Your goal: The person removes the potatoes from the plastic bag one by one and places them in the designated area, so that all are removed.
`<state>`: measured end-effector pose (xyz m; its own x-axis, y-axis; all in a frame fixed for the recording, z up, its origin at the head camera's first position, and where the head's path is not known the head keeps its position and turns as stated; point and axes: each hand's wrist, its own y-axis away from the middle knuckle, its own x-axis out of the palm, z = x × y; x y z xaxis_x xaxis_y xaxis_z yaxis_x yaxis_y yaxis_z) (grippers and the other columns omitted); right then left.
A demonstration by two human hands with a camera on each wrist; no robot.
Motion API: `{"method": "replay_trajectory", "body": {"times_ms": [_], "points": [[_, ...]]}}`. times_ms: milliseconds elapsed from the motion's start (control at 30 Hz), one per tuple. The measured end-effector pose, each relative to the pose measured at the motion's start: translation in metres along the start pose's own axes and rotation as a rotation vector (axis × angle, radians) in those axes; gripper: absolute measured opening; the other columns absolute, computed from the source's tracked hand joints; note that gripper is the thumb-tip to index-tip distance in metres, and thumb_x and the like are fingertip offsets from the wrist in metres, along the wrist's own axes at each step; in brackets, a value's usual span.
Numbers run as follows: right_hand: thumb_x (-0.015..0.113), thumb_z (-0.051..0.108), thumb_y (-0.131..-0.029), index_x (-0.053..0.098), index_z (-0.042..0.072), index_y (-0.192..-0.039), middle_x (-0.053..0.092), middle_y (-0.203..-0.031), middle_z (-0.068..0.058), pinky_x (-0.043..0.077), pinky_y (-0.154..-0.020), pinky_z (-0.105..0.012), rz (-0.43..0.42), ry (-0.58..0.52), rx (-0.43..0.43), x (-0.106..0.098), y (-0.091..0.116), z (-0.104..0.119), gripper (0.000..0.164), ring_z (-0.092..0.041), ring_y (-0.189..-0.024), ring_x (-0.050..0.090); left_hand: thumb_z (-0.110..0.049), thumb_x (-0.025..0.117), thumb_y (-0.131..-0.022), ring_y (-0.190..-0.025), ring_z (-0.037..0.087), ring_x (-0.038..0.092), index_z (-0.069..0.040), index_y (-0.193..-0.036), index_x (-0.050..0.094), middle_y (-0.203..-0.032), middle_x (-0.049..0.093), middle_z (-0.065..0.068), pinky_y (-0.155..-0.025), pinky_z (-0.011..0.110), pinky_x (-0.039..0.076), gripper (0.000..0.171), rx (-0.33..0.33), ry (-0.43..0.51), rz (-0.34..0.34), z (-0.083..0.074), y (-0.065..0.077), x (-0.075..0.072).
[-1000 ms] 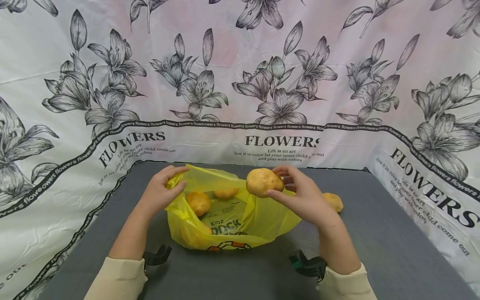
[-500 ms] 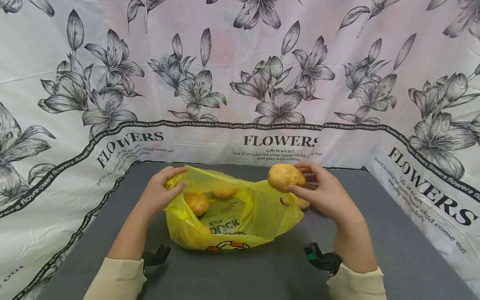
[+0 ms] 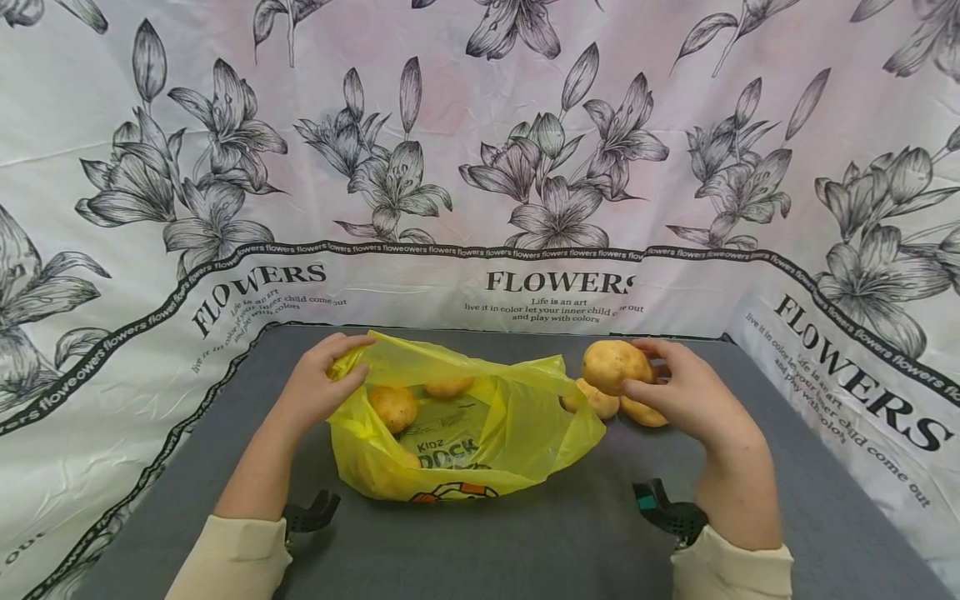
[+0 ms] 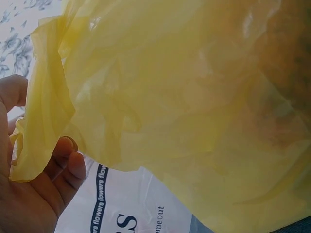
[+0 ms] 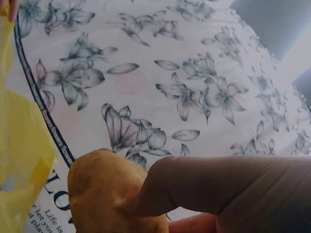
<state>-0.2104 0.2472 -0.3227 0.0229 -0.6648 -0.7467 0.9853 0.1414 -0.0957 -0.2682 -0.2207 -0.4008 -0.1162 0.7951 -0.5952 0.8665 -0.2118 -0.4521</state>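
A yellow plastic bag (image 3: 517, 433) lies with its mouth spread on the grey table, and potatoes (image 3: 393, 408) show inside it. The bag's left edge is gripped by my left hand (image 3: 324, 375); in the left wrist view the bunched yellow film (image 4: 46, 107) runs between thumb and fingers. Right of the bag, my right hand (image 3: 686, 392) pinches a potato (image 3: 615, 365), which also fills the lower part of the right wrist view as a tan potato (image 5: 104, 194). Below and behind it are two more potatoes on the table, one (image 3: 600, 402) touching or close to the bag, another (image 3: 643, 412) partly hidden.
The dark grey table (image 3: 495, 550) reaches back to a white cloth (image 3: 405, 292) printed with lilies and lettering, which encloses it at the rear and sides. A black wrist mount (image 3: 311, 512) sits on the left wrist, and another mount (image 3: 671, 512) on the right.
My right hand has carried its potato rightward, away from over the bag's mouth, to above the potatoes outside. The left hand keeps its hold on the bag's edge.
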Motion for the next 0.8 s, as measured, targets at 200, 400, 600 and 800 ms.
{"method": "replay_trajectory", "body": {"times_ms": [200, 400, 600, 800], "points": [[0.074, 0.030, -0.093, 0.042, -0.008, -0.147, 0.055, -0.133, -0.029, 0.053, -0.084, -0.047, 0.046, 0.001, 0.085, -0.003, -0.001, -0.012, 0.073, -0.040, -0.114, 0.058, -0.010, 0.066, -0.100, -0.082, 0.021, 0.048, -0.011, -0.139, 0.065, -0.108, 0.060, 0.006, -0.070, 0.035, 0.042, 0.039, -0.010, -0.009, 0.007, 0.001, 0.001, 0.000], [0.076, 0.025, -0.088, 0.046, -0.011, -0.139, 0.056, -0.130, -0.028, 0.051, -0.085, -0.048, 0.107, 0.031, 0.130, 0.002, -0.006, -0.026, 0.069, -0.036, -0.108, 0.058, -0.010, 0.066, -0.100, -0.084, 0.020, 0.048, -0.011, -0.139, 0.065, -0.109, 0.061, 0.006, -0.072, 0.036, 0.042, 0.039, 0.000, -0.011, 0.005, 0.002, 0.001, 0.000], [0.080, 0.022, -0.078, 0.053, -0.011, -0.127, 0.062, -0.120, -0.025, 0.050, -0.085, -0.047, 0.140, 0.075, 0.147, 0.012, -0.015, -0.033, 0.065, -0.033, -0.103, 0.060, -0.011, 0.066, -0.100, -0.085, 0.021, 0.049, -0.011, -0.139, 0.065, -0.111, 0.061, 0.007, -0.073, 0.036, 0.043, 0.039, -0.007, -0.007, 0.007, 0.002, 0.001, 0.000], [0.084, 0.023, -0.075, 0.053, -0.010, -0.127, 0.062, -0.119, -0.024, 0.051, -0.085, -0.048, 0.197, 0.062, 0.193, 0.020, -0.022, -0.037, 0.069, -0.032, -0.100, 0.061, -0.010, 0.066, -0.100, -0.085, 0.021, 0.049, -0.011, -0.139, 0.065, -0.111, 0.061, 0.007, -0.073, 0.036, 0.042, 0.039, -0.004, -0.005, 0.011, 0.001, 0.000, 0.000]]}}
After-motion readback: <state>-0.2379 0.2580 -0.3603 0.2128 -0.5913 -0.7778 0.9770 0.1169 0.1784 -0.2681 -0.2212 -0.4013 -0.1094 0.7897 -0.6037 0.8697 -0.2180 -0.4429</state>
